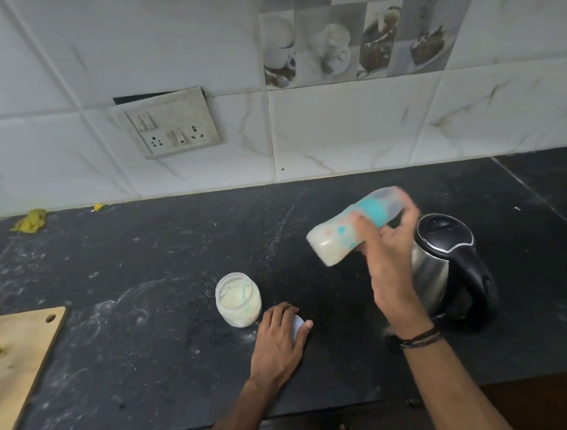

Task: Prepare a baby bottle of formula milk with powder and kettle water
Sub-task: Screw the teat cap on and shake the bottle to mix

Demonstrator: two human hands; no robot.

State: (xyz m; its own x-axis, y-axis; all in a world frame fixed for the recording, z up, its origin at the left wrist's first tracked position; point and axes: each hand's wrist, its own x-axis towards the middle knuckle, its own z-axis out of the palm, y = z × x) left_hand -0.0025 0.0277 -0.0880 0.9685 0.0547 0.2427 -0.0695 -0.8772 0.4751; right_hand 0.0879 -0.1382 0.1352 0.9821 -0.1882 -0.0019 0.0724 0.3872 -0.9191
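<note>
1. Right hand (387, 252): fingers wrapped round the baby bottle (330, 242), which is milky, tilted and blurred, in the air just left of the kettle (440, 256).
2. Left hand (278, 342): fingers curved over the white lid (298, 325) on the counter (147, 253), beside the open powder jar (239, 301).

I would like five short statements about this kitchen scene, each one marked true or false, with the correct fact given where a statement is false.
1. The right hand holds the baby bottle tilted above the counter. True.
2. The powder jar is closed. False: it is open, with a scoop handle inside.
3. The left hand grips a white lid on the counter. True.
4. The kettle stands left of the jar. False: it stands to the right.
5. The bottle is empty. False: it holds whitish liquid.
</note>
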